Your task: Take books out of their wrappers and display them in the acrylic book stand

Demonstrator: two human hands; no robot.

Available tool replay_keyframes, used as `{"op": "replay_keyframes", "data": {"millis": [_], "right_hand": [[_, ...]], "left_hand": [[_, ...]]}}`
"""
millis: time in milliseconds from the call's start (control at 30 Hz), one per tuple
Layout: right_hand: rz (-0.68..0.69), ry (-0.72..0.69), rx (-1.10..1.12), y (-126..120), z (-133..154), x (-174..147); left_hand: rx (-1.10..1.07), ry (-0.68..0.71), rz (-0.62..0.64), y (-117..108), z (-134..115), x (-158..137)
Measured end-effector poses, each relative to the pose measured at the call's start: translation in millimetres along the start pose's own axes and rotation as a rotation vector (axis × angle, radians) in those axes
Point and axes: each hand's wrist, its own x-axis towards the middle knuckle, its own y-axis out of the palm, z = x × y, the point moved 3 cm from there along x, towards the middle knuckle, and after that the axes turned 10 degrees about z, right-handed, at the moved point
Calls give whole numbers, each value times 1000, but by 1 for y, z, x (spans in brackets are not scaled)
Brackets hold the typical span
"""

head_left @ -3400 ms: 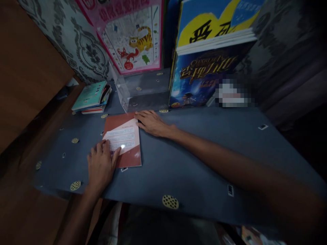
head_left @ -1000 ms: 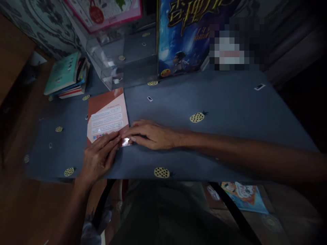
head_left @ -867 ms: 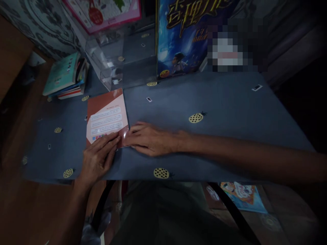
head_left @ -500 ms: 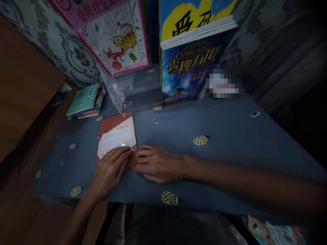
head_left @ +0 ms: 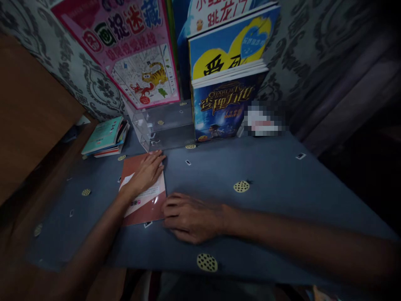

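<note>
A thin reddish-brown book (head_left: 147,215) with a pale printed panel lies flat on the table, at the left of centre. My left hand (head_left: 145,173) rests on its upper part, fingers stretched toward the top right corner and covering some of the print. At the book's lower right edge is my right hand (head_left: 191,217), its fingers curled together against that edge. The fingertips of this hand are partly hidden beneath it.
Behind the book stands a clear plastic rack (head_left: 142,129) with a pink picture book (head_left: 125,54) in it. A dark blue book (head_left: 222,108) stands upright beside it. A small book stack (head_left: 105,136) lies at the left; a blurred-out white item (head_left: 265,121) is at the right.
My left hand has slid up the book from its lower part to its top right. The right hand stays at the lower right edge. The view has tilted upward.
</note>
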Motion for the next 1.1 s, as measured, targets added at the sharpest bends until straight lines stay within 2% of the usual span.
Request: {"op": "replay_keyframes", "data": {"millis": [333,533,733,933,1100], "right_hand": [[-20,26,22,0,-1,0],[-24,27,35,1,0,0],[-45,23,68,4,-3,-1],[-135,86,150,7,-7,0],[-64,199,183,9,-10,4]], "left_hand": [[69,-57,-92,2,-8,-9],[94,-125,-119,7,-9,-58],[49,-307,-216,11,11,-107],[-21,-392,-322,8,16,-126],[-149,-372,-327,2,14,-131]]}}
